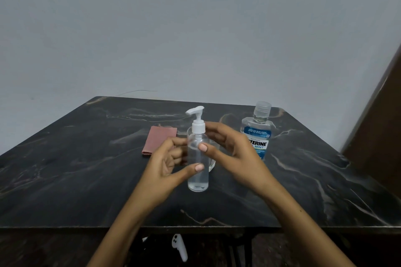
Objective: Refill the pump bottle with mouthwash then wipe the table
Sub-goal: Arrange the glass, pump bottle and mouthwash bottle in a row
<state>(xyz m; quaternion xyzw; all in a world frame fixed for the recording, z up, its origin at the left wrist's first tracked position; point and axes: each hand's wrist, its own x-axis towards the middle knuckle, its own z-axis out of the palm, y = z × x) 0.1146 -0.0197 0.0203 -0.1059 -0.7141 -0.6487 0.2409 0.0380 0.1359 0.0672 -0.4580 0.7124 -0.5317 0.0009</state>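
Holding the pump bottle [198,165] upright between both hands, left hand [168,163] pinching its body and right hand [230,149] curled round its shoulder, you look set to unscrew the pump, mouthwash bottle [257,134] and cloth [159,140] waiting on the surface [86,180].

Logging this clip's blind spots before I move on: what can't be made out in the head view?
- Mouthwash bottle: the right hand hides the lower left of its label.
- Glassy thing behind the pump bottle: mostly hidden, cannot tell what it is.
- Left hand: its fingertips lie behind the bottle, so its grip is unclear.
- White object under the table: too dim to identify.
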